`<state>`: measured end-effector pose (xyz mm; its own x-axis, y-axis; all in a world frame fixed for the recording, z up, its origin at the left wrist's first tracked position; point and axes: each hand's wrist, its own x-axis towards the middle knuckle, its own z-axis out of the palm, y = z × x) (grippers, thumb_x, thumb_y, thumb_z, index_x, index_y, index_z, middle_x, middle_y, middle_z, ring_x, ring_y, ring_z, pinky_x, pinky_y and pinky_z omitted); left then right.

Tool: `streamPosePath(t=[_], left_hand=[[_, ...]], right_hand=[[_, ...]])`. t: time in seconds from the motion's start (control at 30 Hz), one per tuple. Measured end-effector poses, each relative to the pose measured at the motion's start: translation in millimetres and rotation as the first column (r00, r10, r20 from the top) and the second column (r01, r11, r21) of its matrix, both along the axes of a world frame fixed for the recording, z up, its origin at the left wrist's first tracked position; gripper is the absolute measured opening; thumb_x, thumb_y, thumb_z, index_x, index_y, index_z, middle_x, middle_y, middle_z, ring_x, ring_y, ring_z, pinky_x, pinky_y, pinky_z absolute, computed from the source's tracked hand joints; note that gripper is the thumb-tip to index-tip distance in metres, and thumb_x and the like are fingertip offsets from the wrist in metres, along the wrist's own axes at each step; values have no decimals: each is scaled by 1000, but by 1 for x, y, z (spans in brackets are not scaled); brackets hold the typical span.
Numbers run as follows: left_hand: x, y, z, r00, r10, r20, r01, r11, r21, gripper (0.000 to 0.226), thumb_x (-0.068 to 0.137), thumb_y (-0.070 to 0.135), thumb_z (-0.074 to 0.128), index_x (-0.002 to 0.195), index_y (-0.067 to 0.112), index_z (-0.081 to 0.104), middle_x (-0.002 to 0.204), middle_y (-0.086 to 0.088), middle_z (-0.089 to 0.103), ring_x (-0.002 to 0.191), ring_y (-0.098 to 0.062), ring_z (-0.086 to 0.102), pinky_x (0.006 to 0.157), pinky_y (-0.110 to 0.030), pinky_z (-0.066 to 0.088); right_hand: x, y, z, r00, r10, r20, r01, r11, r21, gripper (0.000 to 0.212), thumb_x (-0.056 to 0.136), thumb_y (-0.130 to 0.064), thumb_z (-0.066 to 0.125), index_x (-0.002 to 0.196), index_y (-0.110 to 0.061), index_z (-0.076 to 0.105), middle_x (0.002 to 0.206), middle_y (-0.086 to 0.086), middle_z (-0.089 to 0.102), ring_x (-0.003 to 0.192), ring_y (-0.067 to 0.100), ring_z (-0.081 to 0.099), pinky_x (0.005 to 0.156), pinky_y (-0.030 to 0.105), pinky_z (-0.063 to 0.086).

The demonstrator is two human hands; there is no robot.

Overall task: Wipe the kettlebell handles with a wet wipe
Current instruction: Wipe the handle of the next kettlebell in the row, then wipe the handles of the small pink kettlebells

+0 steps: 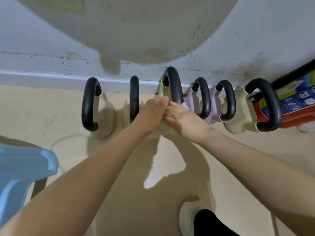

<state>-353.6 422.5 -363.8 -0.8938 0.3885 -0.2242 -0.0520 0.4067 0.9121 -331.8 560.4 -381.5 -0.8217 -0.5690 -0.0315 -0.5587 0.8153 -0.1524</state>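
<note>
Two hands meet at the foot of the middle kettlebell's handle, in a row of six on the floor.

The black handle (173, 86) loops up and away from both hands. The right hand (185, 120) seems to pinch a white wipe (185, 106) against it; the left hand (151, 114) lies flat-fingered alongside, equally near.

light: dim, overhead — shadows on floor (170, 167) | edges: fisheye-bent, soft
</note>
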Motion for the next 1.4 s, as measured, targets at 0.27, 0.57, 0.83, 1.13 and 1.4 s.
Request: streamPosePath(t=[0.27,0.57,0.83,1.13,1.4], left_hand=[[9,-14,11,998,-30,49,21,982,185,50,85,57,30,130,35,40,98,8,64,91,-11,58,84,-26,42],[27,15,12,982,4,189,-76,924,374,21,83,18,65,96,30,53,61,7,69,65,-7,67,76,-23,52],[32,48,22,986,20,166,-85,913,399,15,90,12,55,75,15,58,61,4,56,50,1,51,53,-11,40],[33,86,12,954,-8,299,-98,936,338,12,91,19,54,81,19,61,72,1,60,60,-4,59,57,-17,51],[17,124,-12,904,249,348,-304,946,113,10,93,19,50,95,21,59,85,2,65,69,-6,58,67,-18,45]], right_hand=[[14,-26,45,843,-444,304,522,537,-663,19,95,-18,35,99,-29,49,82,-5,66,76,21,65,77,45,54],[22,-6,65,609,-124,784,729,-303,-614,22,103,-20,27,108,-18,48,98,4,71,79,24,65,45,28,48],[45,60,62,539,-32,842,795,-311,-521,42,88,-15,55,128,-14,45,115,9,61,101,25,65,88,42,54],[31,113,25,389,324,862,908,27,-419,60,51,-24,89,102,-6,61,102,14,65,92,23,64,82,29,55],[21,153,12,394,-557,731,911,133,-389,24,83,-17,62,62,-17,51,62,-2,54,61,15,50,58,25,41]])
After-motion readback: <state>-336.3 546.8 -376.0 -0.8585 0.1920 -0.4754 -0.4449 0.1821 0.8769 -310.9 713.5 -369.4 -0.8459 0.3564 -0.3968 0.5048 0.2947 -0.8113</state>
